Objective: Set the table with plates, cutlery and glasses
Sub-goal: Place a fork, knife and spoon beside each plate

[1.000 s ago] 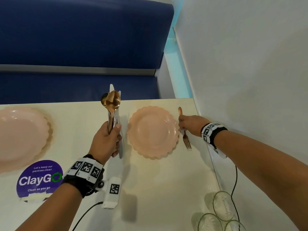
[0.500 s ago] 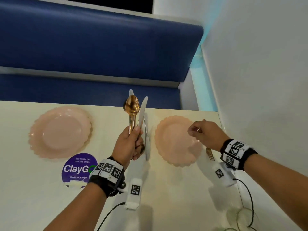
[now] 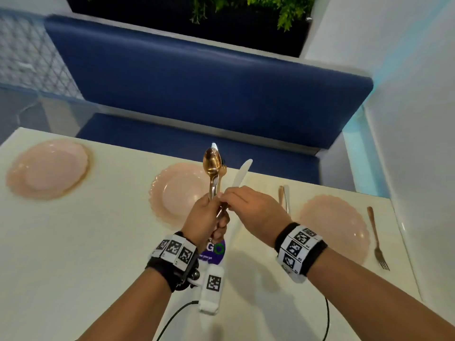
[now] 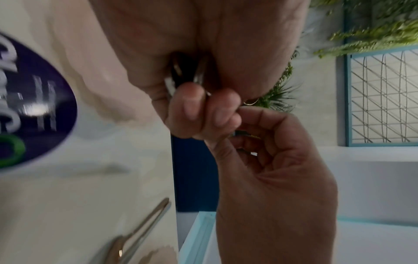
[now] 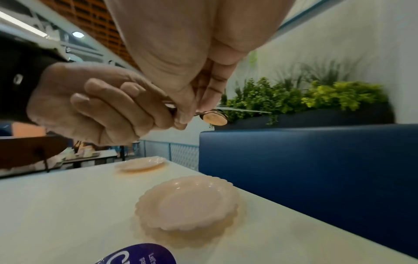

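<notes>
My left hand (image 3: 216, 212) holds an upright bundle of cutlery above the table, with a gold spoon (image 3: 211, 163) in front. My right hand (image 3: 224, 196) has come across and pinches a silver knife (image 3: 242, 172) that leans right out of the bundle. In the right wrist view the spoon bowl (image 5: 214, 117) and the knife blade (image 5: 244, 109) stick out past my fingers (image 5: 183, 114). Three pink scalloped plates lie along the far edge: left (image 3: 48, 168), middle (image 3: 179, 193), right (image 3: 337, 227). A fork (image 3: 375, 235) lies right of the right plate, a knife and spoon (image 3: 283, 198) left of it.
A purple round sticker (image 3: 214, 251) is stuck on the table under my hands. A blue bench (image 3: 197, 82) runs behind the table's far edge, with a planter (image 5: 305, 103) above it. A white wall (image 3: 418, 143) closes the right side.
My right hand has let go of the fork beside the right plate and moved left to the bundle, where it now pinches the knife. My head has turned left, so a third plate shows.
</notes>
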`<state>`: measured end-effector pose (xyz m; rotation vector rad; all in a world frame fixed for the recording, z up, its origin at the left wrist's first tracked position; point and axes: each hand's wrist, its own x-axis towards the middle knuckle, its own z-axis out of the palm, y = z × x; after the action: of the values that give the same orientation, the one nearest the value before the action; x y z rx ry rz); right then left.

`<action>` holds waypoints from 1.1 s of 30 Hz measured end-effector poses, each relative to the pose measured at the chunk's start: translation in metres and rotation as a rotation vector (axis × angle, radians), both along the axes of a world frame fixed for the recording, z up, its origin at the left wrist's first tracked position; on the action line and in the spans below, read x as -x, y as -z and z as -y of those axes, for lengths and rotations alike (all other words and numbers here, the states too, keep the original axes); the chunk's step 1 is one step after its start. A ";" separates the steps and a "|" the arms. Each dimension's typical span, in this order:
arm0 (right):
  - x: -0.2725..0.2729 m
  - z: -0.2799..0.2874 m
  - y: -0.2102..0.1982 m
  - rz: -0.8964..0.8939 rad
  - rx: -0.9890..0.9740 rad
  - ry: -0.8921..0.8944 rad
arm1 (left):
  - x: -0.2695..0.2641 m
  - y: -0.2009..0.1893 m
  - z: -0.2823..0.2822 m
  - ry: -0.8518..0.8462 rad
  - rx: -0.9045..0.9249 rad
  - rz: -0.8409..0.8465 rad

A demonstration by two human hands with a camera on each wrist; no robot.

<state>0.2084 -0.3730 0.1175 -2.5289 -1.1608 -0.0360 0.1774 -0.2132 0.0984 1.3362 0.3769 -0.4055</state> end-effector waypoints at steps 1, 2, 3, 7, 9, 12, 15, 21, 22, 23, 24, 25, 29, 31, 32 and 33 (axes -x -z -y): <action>0.000 -0.018 0.001 0.006 0.024 -0.024 | 0.001 0.000 -0.018 0.010 -0.001 -0.002; -0.002 -0.036 0.003 0.014 0.040 -0.046 | 0.003 0.000 -0.037 0.018 0.003 -0.002; -0.003 -0.053 0.005 0.020 0.056 -0.064 | 0.004 0.001 -0.056 0.024 0.011 -0.006; -0.008 -0.122 0.011 0.107 0.107 -0.122 | -0.001 -0.003 -0.139 0.056 0.036 -0.025; -0.009 -0.157 0.014 0.104 0.072 -0.077 | -0.009 -0.005 -0.182 0.023 -0.042 -0.021; -0.016 -0.202 0.017 -0.077 -0.002 0.180 | -0.026 -0.001 -0.235 -0.113 -0.157 0.002; -0.033 -0.238 0.027 -0.436 -0.117 0.519 | -0.041 0.009 -0.275 -0.222 -0.183 0.007; -0.071 -0.307 0.066 -0.685 -0.187 0.809 | -0.065 0.040 -0.302 -0.191 -0.253 -0.033; -0.076 -0.317 0.072 -0.704 -0.190 0.845 | -0.068 0.046 -0.305 -0.175 -0.275 -0.047; -0.080 -0.326 0.078 -0.725 -0.189 0.880 | -0.071 0.051 -0.308 -0.159 -0.295 -0.061; -0.083 -0.335 0.083 -0.744 -0.173 0.910 | -0.073 0.057 -0.310 -0.147 -0.308 -0.072; -0.087 -0.342 0.088 -0.759 -0.142 0.929 | -0.074 0.062 -0.313 -0.137 -0.312 -0.081; -0.102 -0.363 0.109 -0.765 -0.044 0.963 | -0.076 0.080 -0.325 -0.135 -0.270 -0.100; -0.107 -0.368 0.117 -0.765 -0.008 0.981 | -0.075 0.087 -0.331 -0.132 -0.261 -0.107; -0.109 -0.369 0.119 -0.757 0.014 0.975 | -0.075 0.091 -0.333 -0.128 -0.262 -0.111; -0.110 -0.371 0.122 -0.741 0.030 0.962 | -0.074 0.094 -0.335 -0.124 -0.262 -0.115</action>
<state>0.3188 -0.0024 -0.0043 -2.4963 0.3480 0.6085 0.2518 0.1220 0.0044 1.5387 0.6223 -0.3375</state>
